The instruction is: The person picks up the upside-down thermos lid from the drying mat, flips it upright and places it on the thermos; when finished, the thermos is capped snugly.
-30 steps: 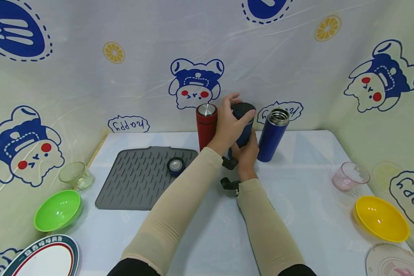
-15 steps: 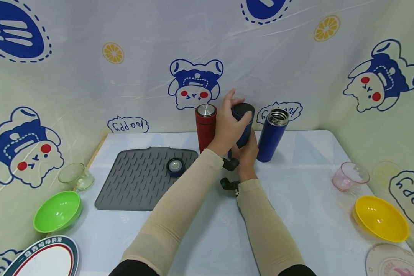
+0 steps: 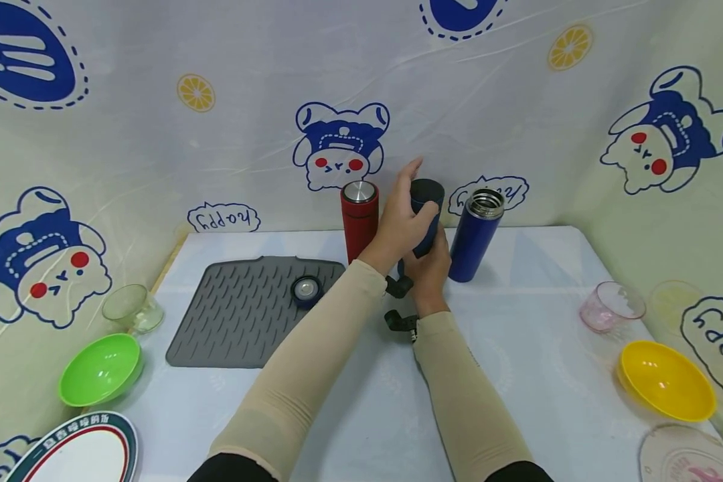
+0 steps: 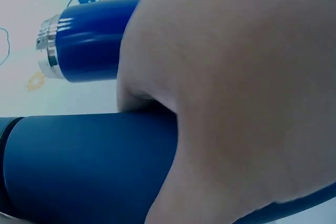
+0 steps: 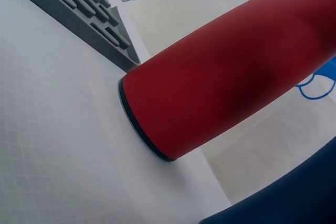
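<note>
A dark navy thermos bottle (image 3: 429, 194) with a dark lid stands between my hands near the table's back edge. My right hand (image 3: 432, 268) grips its lower body; the left wrist view shows that hand (image 4: 247, 93) wrapped around the thermos (image 4: 79, 161). Beside the lid is my left hand (image 3: 397, 221), fingers stretched upward and the thumb extended across the front of the thermos; contact is unclear. Left of it stands a red thermos (image 3: 359, 221) with a silver-topped lid. To the right, a blue thermos (image 3: 477, 241) shows its bare steel mouth.
A round dark lid (image 3: 306, 290) lies on the grey ridged mat (image 3: 235, 321). A glass (image 3: 135, 308), green bowl (image 3: 102, 368) and rimmed plate (image 3: 75, 455) are at left. A pink glass (image 3: 611, 308), yellow bowl (image 3: 665, 381) and pale plate (image 3: 687, 455) are at right.
My left hand's fingers have straightened away from the navy thermos's lid, around which they were bent a second ago. The right hand keeps its grip, and the bottles stand where they were.
</note>
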